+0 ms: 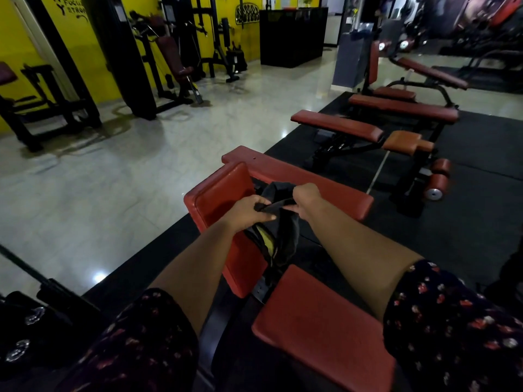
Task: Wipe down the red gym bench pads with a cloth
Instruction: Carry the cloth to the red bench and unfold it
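Pinching the cloth (283,241) at both ends: left grip (249,210) with fingers curled round one bunched edge, right grip (307,198) fisted on the other, a short taut strip stretched between them. Held at the right edge of the tilted red pad (218,196), draping down beside it; whether touching it, hard to tell. Dark, almost black, crumpled, with a yellow patch showing in the folds.

Nearer than the tilted red pad: dark flowered sleeves (452,321) on both arms, and a flat red seat pad (319,329), smooth with a dull sheen. Close behind the tilted red pad: a long red pad (325,182) set crosswise. Farther behind and to the right of the tilted red pad: more red benches (336,124) on black matting (481,154). Far off to the left of the tilted red pad: black machines (51,108) against a yellow wall (93,63), with black lettering (72,7) there, only "FOCU" and "STRO" legible, the rest cut off or blurred.
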The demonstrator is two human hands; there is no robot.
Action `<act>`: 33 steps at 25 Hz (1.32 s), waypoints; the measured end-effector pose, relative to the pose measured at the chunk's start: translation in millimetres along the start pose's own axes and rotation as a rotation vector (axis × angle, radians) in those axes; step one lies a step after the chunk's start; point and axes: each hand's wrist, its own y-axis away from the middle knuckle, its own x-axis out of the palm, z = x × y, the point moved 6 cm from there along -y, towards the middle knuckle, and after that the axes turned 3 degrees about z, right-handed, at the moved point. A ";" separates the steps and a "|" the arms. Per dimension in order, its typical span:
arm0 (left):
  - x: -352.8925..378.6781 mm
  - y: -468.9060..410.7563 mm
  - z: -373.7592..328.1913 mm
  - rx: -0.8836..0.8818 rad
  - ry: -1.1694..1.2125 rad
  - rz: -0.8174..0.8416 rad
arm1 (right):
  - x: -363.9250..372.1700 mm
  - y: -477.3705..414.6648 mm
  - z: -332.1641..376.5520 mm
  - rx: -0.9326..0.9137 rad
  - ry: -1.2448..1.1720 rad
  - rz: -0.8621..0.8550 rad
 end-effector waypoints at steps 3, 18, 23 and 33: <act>-1.9 1.3 -13.7 0.117 -0.145 0.012 | -15.4 -5.2 4.0 -0.028 0.515 -0.036; -42.0 9.2 4.5 0.016 0.050 -0.198 | -28.1 22.6 14.4 -0.256 0.583 0.404; -40.6 15.2 -2.4 0.042 0.498 -0.261 | -44.1 26.5 10.1 -0.163 0.064 0.483; -51.2 19.4 5.0 -0.324 0.671 -0.219 | -35.8 36.2 -37.7 -0.056 0.014 0.635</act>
